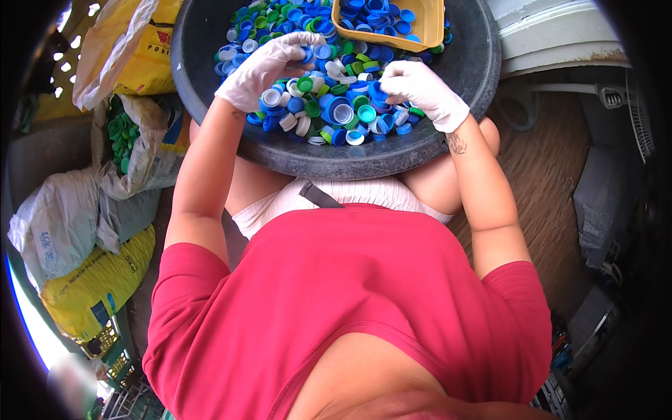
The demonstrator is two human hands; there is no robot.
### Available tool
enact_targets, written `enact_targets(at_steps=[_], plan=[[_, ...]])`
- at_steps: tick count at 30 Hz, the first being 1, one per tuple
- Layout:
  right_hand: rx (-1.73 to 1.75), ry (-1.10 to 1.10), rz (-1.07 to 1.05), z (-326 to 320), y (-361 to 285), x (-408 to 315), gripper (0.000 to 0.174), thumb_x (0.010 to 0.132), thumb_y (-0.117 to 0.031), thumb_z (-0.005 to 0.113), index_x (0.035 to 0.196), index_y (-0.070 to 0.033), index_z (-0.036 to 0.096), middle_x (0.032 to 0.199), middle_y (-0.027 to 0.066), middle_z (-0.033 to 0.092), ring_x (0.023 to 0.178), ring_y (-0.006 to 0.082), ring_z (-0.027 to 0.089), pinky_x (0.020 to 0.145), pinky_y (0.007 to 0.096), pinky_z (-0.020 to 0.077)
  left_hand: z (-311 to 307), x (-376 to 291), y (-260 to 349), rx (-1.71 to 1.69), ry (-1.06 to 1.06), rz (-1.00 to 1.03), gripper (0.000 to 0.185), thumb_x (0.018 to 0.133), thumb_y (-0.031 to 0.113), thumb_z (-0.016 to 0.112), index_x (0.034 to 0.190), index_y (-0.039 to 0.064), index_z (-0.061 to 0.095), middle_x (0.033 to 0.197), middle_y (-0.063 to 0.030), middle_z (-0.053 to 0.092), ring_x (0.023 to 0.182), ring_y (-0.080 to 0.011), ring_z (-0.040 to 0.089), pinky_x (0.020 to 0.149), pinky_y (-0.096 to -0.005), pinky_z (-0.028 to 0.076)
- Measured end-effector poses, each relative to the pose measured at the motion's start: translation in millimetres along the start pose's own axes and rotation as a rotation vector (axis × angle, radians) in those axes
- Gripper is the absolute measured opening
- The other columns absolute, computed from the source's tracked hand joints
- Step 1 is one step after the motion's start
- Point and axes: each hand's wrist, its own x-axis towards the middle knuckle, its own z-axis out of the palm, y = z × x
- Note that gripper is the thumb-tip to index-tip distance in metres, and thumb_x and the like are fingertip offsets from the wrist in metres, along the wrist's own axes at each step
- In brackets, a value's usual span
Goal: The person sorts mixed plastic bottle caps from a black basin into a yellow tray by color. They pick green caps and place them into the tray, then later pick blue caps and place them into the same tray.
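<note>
A wide black tub (336, 165) rests across my lap, with many blue, green and white plastic bottle caps (341, 113) spread in it. My left hand (270, 65), in a white glove, is over the left part of the heap, its fingers bent around a blue cap (307, 54). At the right, my right hand (422, 93), also gloved, has its fingers curled at the caps beside a blue one; whether it grips any is hidden. A yellow plastic container (388, 41) holding blue caps sits on the heap at the tub's far side.
To the left stand an open sack (152, 142) with green caps inside, a yellow bag (144, 58), a white sack (68, 220) and a yellow feed sack (100, 286). A white fan (611, 97) is at the right, by a pale ridged object (556, 37).
</note>
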Motion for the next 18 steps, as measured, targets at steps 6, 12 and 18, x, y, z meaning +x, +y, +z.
enact_targets(at_steps=[6, 12, 18], plan=[[0.674, -0.14, -0.028, -22, 1, 2, 0.02, 0.095, -0.023, 0.06, 0.096, -0.004, 0.063, 0.098, 0.0081, 0.068, 0.093, 0.0189, 0.068, 0.076, 0.0308, 0.0565, 32, -35, 0, 0.537, -0.134, -0.168, 0.043, 0.08, 0.025, 0.073, 0.12, 0.013, 0.064, 0.109, -0.0033, 0.066, 0.098, -0.0105, 0.064, 0.076, -0.0349, 0.053], [-0.397, -0.047, 0.003, -17, -4, 4, 0.026, 0.081, -0.019, 0.068, 0.103, -0.005, 0.069, 0.09, 0.0116, 0.069, 0.092, 0.025, 0.068, 0.077, 0.0339, 0.0539, 63, -39, 4, 1.238, -0.155, 0.284, 0.057, 0.069, 0.028, 0.084, 0.121, 0.014, 0.065, 0.103, -0.0142, 0.069, 0.098, -0.0334, 0.067, 0.083, -0.0411, 0.054], [-1.092, -0.036, -0.032, 8, 0, 6, 0.046, 0.079, -0.018, 0.073, 0.125, -0.014, 0.066, 0.106, 0.0156, 0.069, 0.102, 0.0293, 0.067, 0.09, 0.0405, 0.0523, 53, -52, 36, 1.536, 0.197, 0.471, 0.033, 0.07, 0.027, 0.076, 0.095, 0.006, 0.074, 0.088, -0.0126, 0.072, 0.083, -0.0289, 0.072, 0.07, -0.0376, 0.057]])
